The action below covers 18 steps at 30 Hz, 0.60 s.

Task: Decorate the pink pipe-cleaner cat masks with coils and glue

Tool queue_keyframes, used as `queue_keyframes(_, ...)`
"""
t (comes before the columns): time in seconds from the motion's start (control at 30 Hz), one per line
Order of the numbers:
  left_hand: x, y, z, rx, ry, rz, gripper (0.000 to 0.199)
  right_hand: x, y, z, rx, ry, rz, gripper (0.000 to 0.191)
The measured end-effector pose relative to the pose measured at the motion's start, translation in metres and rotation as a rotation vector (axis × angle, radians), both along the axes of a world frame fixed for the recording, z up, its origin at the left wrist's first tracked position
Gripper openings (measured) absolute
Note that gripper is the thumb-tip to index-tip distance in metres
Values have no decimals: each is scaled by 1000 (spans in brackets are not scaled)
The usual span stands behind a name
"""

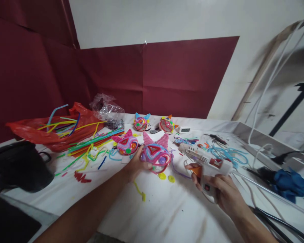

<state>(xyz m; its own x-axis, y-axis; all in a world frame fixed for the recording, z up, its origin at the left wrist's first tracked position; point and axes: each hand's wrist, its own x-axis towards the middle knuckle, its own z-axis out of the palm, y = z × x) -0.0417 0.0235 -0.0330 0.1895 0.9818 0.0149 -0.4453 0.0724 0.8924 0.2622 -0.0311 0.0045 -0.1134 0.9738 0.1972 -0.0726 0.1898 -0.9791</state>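
My left hand grips the lower left side of a colourful cat-like head with pink ears and purple eyes. In my right hand is a white glue gun, held by its handle with fingers near the orange trigger; its nozzle points left, toward the head but apart from it. A similar pink-eared head stands just left of the held one. Two yellow discs lie on the table below the held head, and a yellow strip lies nearer to me.
At the left are a red plastic bag of pipe cleaners and a black container. Two more heads and a small display stand behind. Blue strands, cables and a blue cloth lie at the right.
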Motion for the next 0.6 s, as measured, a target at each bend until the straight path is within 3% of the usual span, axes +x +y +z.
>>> queue_keyframes(0.17, 2, 2, 10, -18, 56, 55, 124, -5, -2, 4, -5, -55, 14, 33)
queue_keyframes(0.3, 0, 7, 6, -3, 47, 72, 122, -6, -2, 4, 61, -96, 36, 39)
queue_keyframes(0.43, -1, 7, 5, -16, 57, 96, 131, -4, -2, 1, 95, -142, 43, 37)
queue_keyframes(0.6, 1, -2, 16, -21, 85, 78, 133, -6, -5, 7, 132, -154, 85, 30)
